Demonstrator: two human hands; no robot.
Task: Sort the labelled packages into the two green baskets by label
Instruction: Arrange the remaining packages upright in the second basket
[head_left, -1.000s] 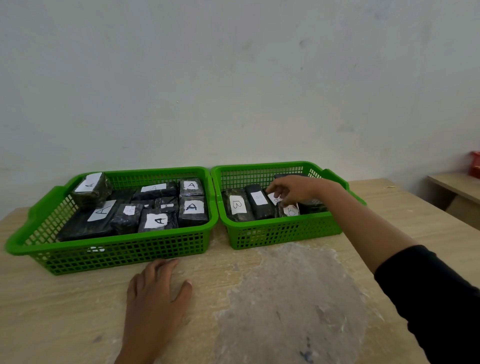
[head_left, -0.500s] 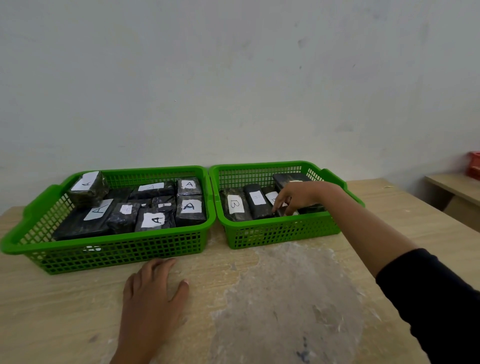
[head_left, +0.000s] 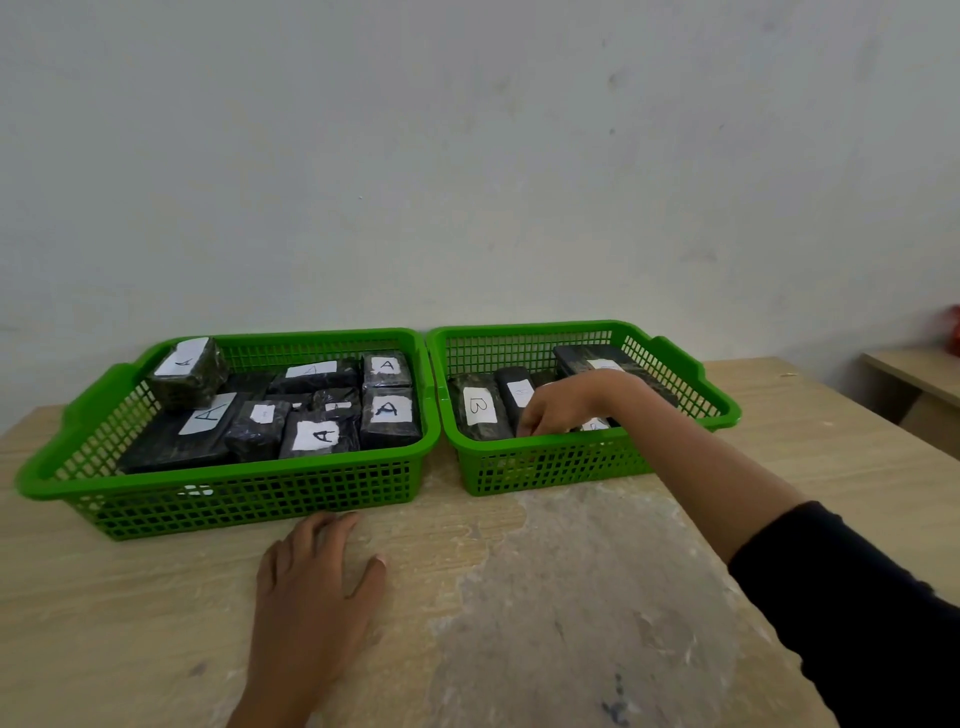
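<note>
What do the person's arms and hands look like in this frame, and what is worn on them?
Both hands are bare: no gloves, rings, watch or markings show. The right hand leads back along a bare forearm to a plain black long sleeve pushed up toward the elbow. The left hand shows only to the wrist, with no sleeve in view.

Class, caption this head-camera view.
Right hand reaches among packages in right green plastic basket; left hand flat on wooden table.
</note>
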